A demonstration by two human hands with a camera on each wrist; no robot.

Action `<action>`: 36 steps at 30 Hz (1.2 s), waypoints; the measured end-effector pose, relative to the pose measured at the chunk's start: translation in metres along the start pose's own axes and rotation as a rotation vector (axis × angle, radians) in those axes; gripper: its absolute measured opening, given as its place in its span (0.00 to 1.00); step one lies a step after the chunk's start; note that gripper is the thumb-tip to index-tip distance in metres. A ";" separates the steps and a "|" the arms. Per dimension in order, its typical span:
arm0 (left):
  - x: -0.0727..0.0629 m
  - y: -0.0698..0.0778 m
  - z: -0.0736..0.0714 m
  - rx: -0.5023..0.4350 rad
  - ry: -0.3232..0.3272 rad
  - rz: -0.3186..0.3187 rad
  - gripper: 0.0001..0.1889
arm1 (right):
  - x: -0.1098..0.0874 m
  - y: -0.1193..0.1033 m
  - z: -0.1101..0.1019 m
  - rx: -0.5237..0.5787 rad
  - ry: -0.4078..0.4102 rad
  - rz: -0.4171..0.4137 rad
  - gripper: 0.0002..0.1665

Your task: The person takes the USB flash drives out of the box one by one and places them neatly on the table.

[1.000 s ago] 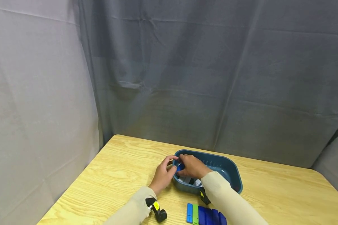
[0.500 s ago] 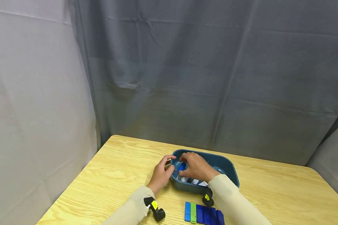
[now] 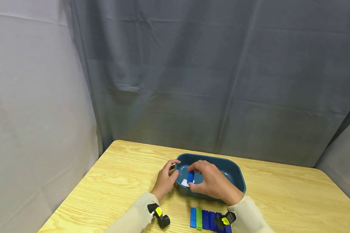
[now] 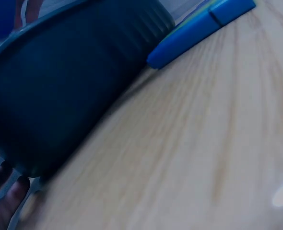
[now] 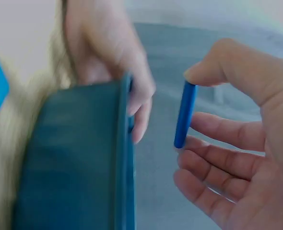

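My right hand (image 3: 214,181) pinches a blue flat bar (image 3: 191,177) between thumb and fingertips above the dark teal plastic basin (image 3: 236,176). In the right wrist view the bar (image 5: 185,115) stands nearly upright, its upper end under the thumb. At the basin's left end, my left hand (image 3: 164,179) holds the rim, with fingers and thumb spread around the corner. In the left wrist view some of its fingertips (image 4: 12,196) show by the basin wall (image 4: 74,72). White pieces (image 3: 185,183) lie inside the basin, partly hidden by the right hand and the bar.
In front of the basin, a row lies side by side on the wooden table (image 3: 128,181): a light blue bar (image 3: 193,217), a green bar (image 3: 199,218) and several dark blue ones (image 3: 205,219). The right wrist camera partly covers the row. Grey curtains (image 3: 169,81) stand behind the table.
My right hand has lifted the blue bar within the basin and drawn back toward the right and the near side. The left hand stays at the rim. The whole view has shifted slightly.
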State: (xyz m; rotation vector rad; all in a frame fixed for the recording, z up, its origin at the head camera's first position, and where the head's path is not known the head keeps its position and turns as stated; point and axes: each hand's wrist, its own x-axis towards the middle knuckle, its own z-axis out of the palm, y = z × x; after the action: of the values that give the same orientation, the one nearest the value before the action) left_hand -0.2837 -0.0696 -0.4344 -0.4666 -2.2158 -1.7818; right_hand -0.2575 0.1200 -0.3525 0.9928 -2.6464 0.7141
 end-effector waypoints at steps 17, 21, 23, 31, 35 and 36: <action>0.007 -0.024 0.005 -0.008 -0.008 -0.038 0.18 | -0.037 -0.029 0.015 -0.011 -0.176 -0.064 0.17; 0.011 -0.041 0.008 0.007 0.001 -0.031 0.18 | -0.040 -0.026 0.021 -0.018 -0.214 -0.077 0.18; 0.012 -0.045 0.009 0.016 0.003 -0.033 0.18 | -0.041 -0.024 0.024 -0.026 -0.221 -0.102 0.17; 0.012 -0.044 0.007 0.023 -0.011 -0.046 0.18 | -0.045 -0.024 0.034 -0.049 -0.235 -0.125 0.17; 0.012 -0.045 0.007 0.028 -0.013 -0.059 0.18 | -0.045 -0.023 0.037 -0.072 -0.255 -0.105 0.18; 0.012 -0.044 0.007 0.030 -0.013 -0.059 0.18 | -0.046 -0.023 0.038 -0.074 -0.261 -0.099 0.19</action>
State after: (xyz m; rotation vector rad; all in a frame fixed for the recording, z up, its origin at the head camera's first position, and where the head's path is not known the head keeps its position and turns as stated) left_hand -0.3120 -0.0703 -0.4707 -0.4122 -2.2847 -1.7761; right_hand -0.2097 0.1113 -0.3935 1.2631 -2.7920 0.4900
